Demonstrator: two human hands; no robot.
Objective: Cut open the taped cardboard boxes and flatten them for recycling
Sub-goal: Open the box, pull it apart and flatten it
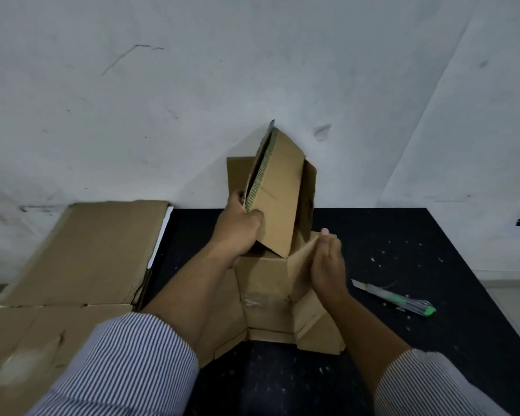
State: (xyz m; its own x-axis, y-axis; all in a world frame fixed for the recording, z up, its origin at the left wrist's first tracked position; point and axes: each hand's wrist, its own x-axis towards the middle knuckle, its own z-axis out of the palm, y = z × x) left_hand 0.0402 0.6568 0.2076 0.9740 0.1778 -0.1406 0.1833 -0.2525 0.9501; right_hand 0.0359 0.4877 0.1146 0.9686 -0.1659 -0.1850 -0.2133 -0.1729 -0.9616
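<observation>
On a dark tabletop point(388, 235) against a white wall, the left hand point(237, 229) grips the raised flap point(278, 193) of an opened box point(267, 283), fingers curled over its edge. The right hand point(327, 265) is open, its palm pressing flat against a side flap just beside the left. The box sits at the centre, between both forearms, its flaps splayed but its body not yet flat. Judging by this, the cutting looks done here and the flattening is underway. A knife point(394, 298) lies unheld to the right. Flattened cardboard point(81, 253) is stacked at the left.
</observation>
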